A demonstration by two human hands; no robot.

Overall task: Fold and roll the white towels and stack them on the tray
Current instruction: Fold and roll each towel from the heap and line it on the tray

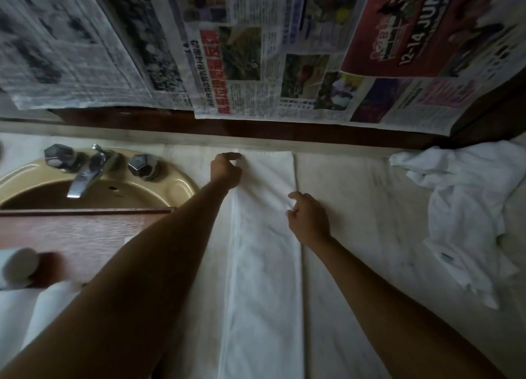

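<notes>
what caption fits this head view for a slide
Left hand pinches the far end of a folded white towel while the right hand rests on it, beside a sink and towel pile.

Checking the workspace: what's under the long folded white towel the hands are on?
The long folded white towel lies on a pale cloth-covered counter, visible on both sides. The surface directly beneath is hidden by the towel and both forearms.

Frame edge cuts the rolled towels (20, 267) at left.
</notes>
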